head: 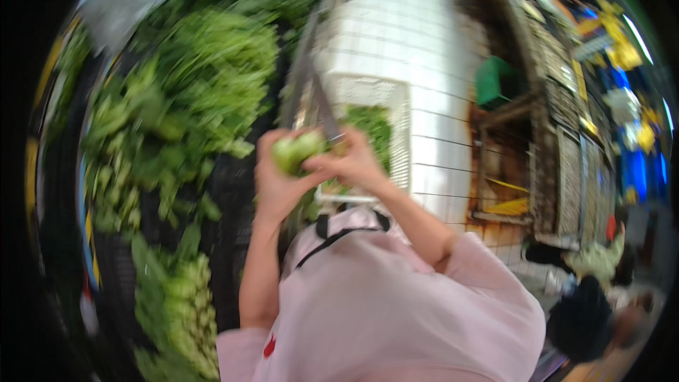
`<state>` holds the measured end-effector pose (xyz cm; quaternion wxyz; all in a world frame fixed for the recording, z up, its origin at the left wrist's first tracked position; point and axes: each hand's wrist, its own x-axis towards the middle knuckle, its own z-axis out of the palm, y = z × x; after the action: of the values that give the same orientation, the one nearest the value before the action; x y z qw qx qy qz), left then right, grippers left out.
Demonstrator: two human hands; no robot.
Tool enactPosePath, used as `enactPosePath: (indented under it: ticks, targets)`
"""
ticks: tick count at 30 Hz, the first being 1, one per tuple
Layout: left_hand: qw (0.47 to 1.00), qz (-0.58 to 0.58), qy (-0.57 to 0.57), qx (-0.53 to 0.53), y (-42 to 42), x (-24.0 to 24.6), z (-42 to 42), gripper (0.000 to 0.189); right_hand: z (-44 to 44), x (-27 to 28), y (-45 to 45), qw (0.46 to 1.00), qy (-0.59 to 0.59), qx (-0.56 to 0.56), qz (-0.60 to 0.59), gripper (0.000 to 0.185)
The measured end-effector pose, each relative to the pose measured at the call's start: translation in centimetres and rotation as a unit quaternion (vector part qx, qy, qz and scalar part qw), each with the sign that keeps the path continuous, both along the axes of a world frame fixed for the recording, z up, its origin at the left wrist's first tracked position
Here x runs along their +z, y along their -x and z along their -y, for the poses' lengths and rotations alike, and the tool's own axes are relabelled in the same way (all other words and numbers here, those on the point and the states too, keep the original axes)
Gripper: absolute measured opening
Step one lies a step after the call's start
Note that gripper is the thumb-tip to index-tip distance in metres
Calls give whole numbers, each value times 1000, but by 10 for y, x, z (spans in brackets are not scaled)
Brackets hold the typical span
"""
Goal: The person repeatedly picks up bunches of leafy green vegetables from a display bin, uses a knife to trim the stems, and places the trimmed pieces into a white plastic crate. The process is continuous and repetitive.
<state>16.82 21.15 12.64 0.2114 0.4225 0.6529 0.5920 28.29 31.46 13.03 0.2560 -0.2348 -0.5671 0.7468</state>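
My left hand (pixel 278 183) is wrapped around a pale green vegetable (pixel 298 152), blurred, perhaps the base of a leafy head. In my right hand (pixel 358 162) is the handle of a knife (pixel 324 103), its long blade pointing away from me. The thumb of that hand rests near the vegetable, and the blade's lower part is close beside it. Beneath my hands, on the floor, stands a white plastic basket (pixel 406 132) with cut green leaves (pixel 374 127) inside.
Leafy greens (pixel 212 69) lie on a dark stall surface (pixel 231 185) to my left, with more bunched greens (pixel 180 307) nearer. A plastic bag (pixel 124 2) is far left. To the right are white floor tiles (pixel 440 148), a worn stand (pixel 536 63), a green bin (pixel 493 82) and people (pixel 589 302).
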Motion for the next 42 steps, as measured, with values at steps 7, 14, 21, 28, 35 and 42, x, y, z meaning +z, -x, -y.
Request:
enactPosePath:
  ticks: [7, 14, 21, 28, 35, 42]
  targets:
    - [998, -36, -13, 40, 16, -45, 23, 68, 0, -34, 16, 994, -54, 91, 31, 76]
    - [972, -176, -72, -136, -28, -16, 5, 75, 28, -26, -11, 991, -126, 25, 25, 83]
    - [974, -96, -79, -188, -50, -10, 3, 58, 24, -94, -16, 977, -190, -94, -8, 91]
    - [917, -276, -172, -232, -51, -3, -5, 59, 4, -72, -44, 987, -110, 52, -102, 94]
    - [992, 121, -13, -40, -24, -24, 37, 78, 17, -21, -11, 992, -43, 99, -60, 60]
    - [992, -81, 48, 81, 5, 3, 121, 61, 20, -56, 7, 994, 59, 61, -68, 57]
